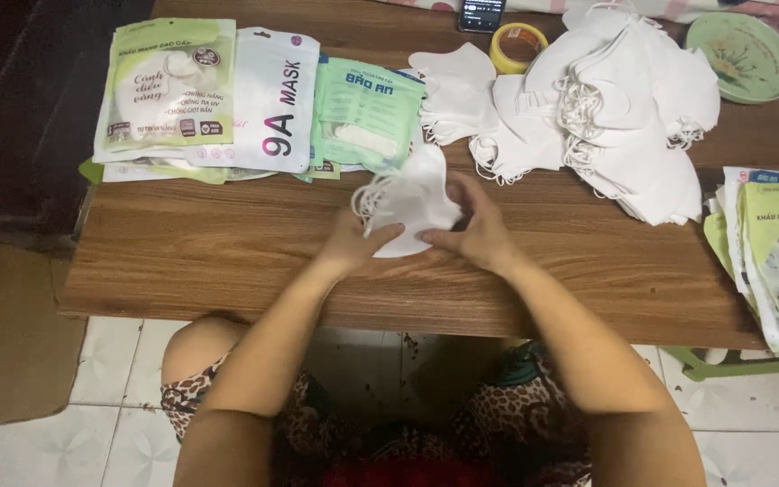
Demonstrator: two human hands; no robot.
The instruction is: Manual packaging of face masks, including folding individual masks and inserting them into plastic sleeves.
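Centrally, on the brown wood-grain table (227, 261): a small stack of white folded fabric face masks (412, 203), elastic ear loops bunched at its left edge, held just above the tabletop near the front middle.

Left hand (353, 242): fingers closed on the stack's lower left side, thumb across the front.

Right hand (475, 230): fingers closed on the stack's right side, thumb at the lower edge.

Back left of table: overlapping flat mask packets, namely a pale green printed pouch (169, 86), a white pouch with dark and pink lettering (272, 104), and a mint-green pouch with a clear window (367, 113), the last just behind the held stack.

Back right: a large loose heap of white masks (624, 108), spread wide, well apart from the hands.

Back edge: a roll of yellow adhesive tape (517, 45), beside a dark phone (481, 13).

Far right corner: a round pale green plate (741, 56).

Right edge: a pile of green-and-white printed packets (777, 261), overhanging the table.
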